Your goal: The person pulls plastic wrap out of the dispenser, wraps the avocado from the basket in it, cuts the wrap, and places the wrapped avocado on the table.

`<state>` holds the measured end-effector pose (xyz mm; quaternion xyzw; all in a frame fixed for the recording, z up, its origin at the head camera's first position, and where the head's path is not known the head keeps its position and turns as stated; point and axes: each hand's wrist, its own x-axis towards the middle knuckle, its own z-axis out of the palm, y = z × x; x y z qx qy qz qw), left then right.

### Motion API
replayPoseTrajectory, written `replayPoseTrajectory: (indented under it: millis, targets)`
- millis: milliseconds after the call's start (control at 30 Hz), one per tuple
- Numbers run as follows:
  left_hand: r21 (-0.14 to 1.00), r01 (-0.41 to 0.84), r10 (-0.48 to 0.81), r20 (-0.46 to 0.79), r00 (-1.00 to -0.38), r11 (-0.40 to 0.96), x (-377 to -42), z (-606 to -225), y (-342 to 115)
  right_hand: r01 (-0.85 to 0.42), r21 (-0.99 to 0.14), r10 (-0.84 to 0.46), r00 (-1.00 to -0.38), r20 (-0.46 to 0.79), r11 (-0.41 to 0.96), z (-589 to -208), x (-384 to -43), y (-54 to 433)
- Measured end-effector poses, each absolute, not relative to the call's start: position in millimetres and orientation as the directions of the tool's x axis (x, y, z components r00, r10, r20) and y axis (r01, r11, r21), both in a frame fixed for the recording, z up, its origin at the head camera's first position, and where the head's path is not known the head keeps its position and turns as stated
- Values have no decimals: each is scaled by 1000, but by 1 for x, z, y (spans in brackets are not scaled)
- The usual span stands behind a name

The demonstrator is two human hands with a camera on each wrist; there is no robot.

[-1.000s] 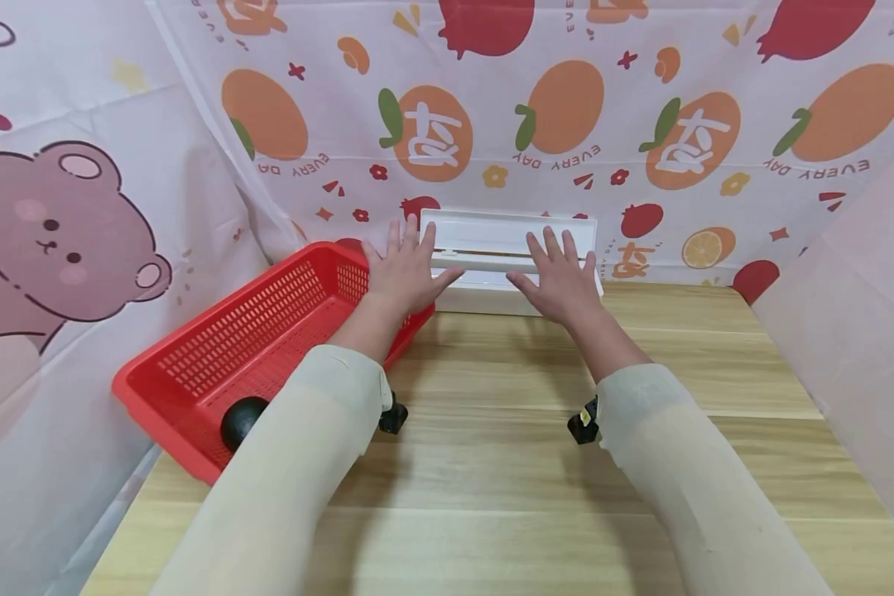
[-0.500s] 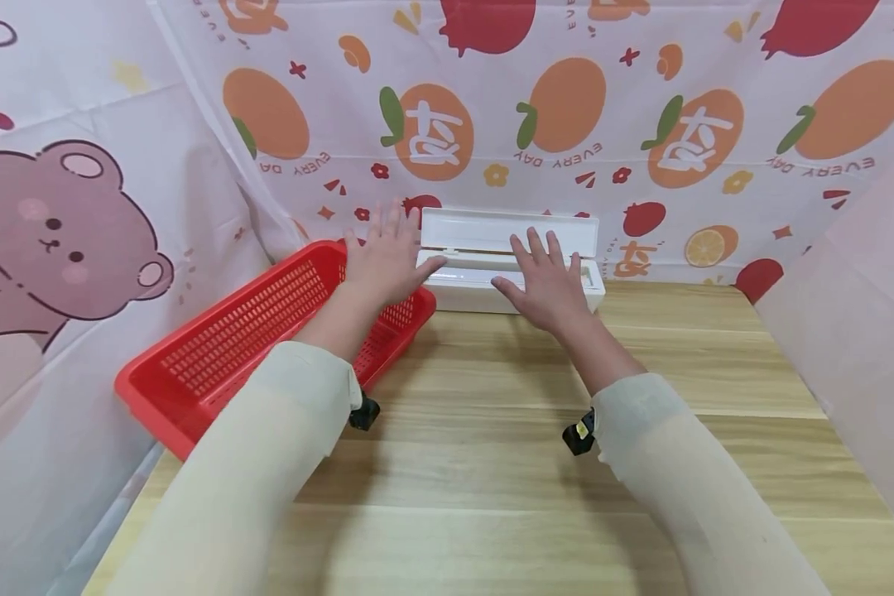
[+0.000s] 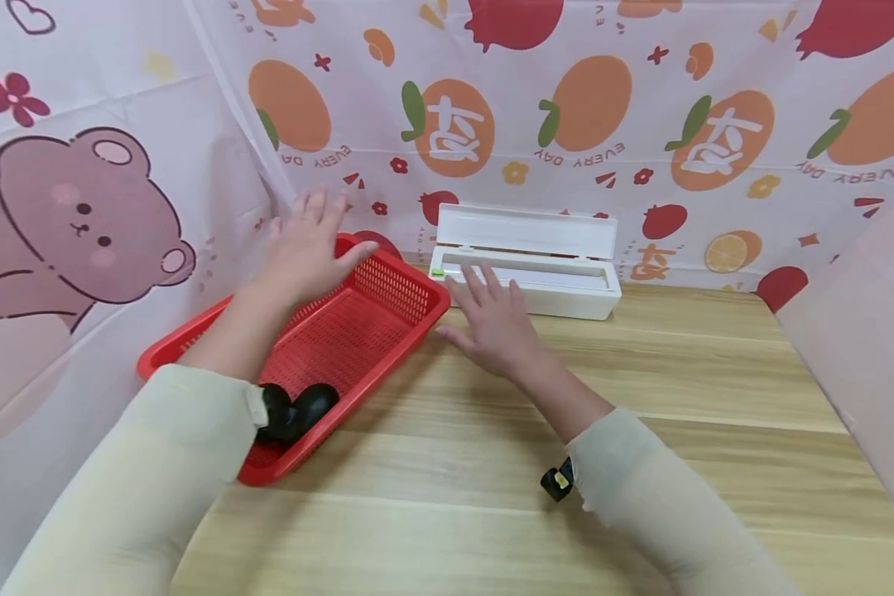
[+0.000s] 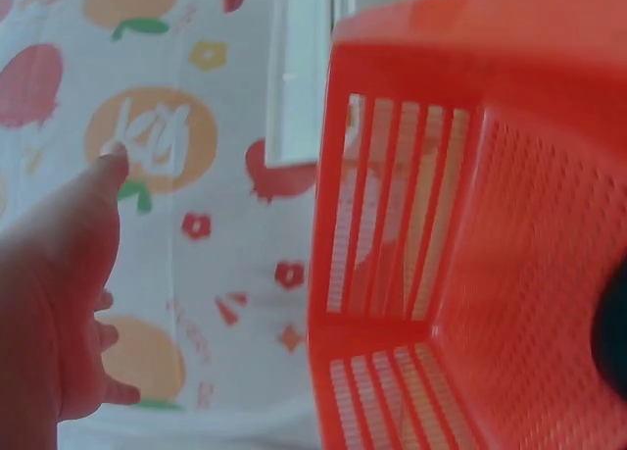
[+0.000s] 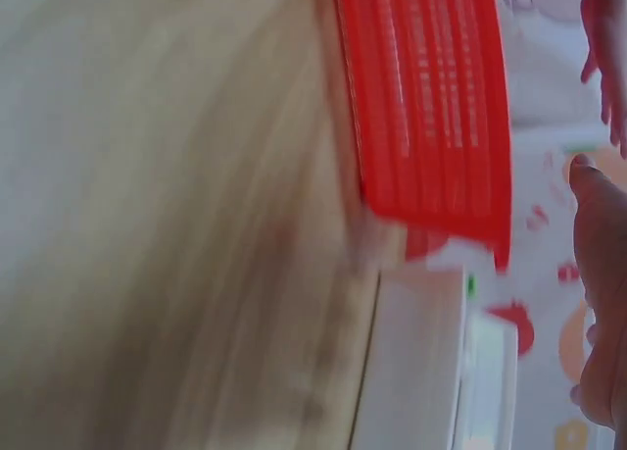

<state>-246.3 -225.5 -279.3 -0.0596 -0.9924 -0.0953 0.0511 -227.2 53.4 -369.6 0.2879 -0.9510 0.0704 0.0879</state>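
My left hand point(image 3: 305, 252), fingers spread, hovers above the far left part of a red plastic basket point(image 3: 372, 389) and holds nothing. Inside the basket lies a dark, rounded, shiny thing point(image 3: 317, 403), partly hidden behind my left wrist; its kind cannot be made out. My right hand point(image 3: 495, 324) is held out with spread fingers just in front of a long white box point(image 3: 566, 302), covering part of its front. That box stands against the back cloth with its hinged lid point(image 3: 529, 232) raised. A small green piece point(image 3: 437, 271) shows at its left end.
The basket's right corner stands close to the left end of the white box. Patterned cloth point(image 3: 592, 182) hangs behind and to the left of the wooden table point(image 3: 432, 513). A small black wrist camera point(image 3: 557, 483) hangs under the right sleeve.
Both hands have moved left, the left one from the white box's left end to over the basket. The right hand has also come nearer to me. The view has shifted slightly.
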Motion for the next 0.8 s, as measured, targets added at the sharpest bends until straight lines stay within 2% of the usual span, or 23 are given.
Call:
replayPoseTrajectory:
  millis: [267, 500, 633, 800]
  targets:
    - [225, 88, 74, 71, -995, 970, -211, -296, -285, -725, -5, -695, -661, 284, 688, -383, -193, 20]
    - [255, 116, 123, -11, -992, 960, -177, -311, -313, -824, 25, -785, -529, 321, 566, -396, -180, 2]
    - [288, 127, 153, -69, -986, 949, -158, -311, -321, -838, 5, -789, -513, 338, 546, -402, -178, -3]
    - [303, 158, 197, -102, -975, 940, -137, -318, -330, -828, -37, -775, -539, 329, 560, -404, -178, -9]
